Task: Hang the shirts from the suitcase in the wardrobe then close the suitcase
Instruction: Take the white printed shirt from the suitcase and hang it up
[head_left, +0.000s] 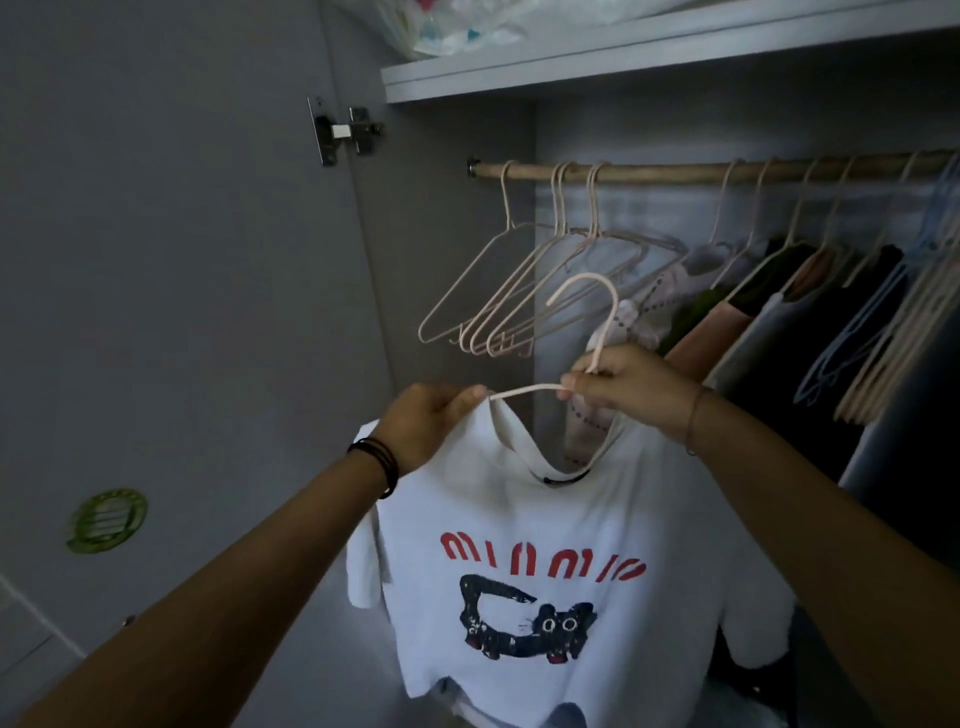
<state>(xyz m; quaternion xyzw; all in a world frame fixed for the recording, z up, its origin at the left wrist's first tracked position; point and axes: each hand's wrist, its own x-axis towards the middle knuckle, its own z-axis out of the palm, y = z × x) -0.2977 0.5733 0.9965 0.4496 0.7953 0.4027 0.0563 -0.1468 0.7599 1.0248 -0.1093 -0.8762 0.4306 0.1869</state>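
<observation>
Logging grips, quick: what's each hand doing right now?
Left hand: closed, pinching the white shirt at its collar.
Right hand: closed, gripping the pink hanger below its hook.

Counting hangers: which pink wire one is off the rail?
The pink wire hanger gripped by the right hand, entering the white printed T-shirt; others hook the wooden rail.

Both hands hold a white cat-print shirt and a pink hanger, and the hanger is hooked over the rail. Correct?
No. The head view shows the pink hanger in the air below the rail, not hooked over it. The left hand and right hand do hold it and the white shirt.
</observation>
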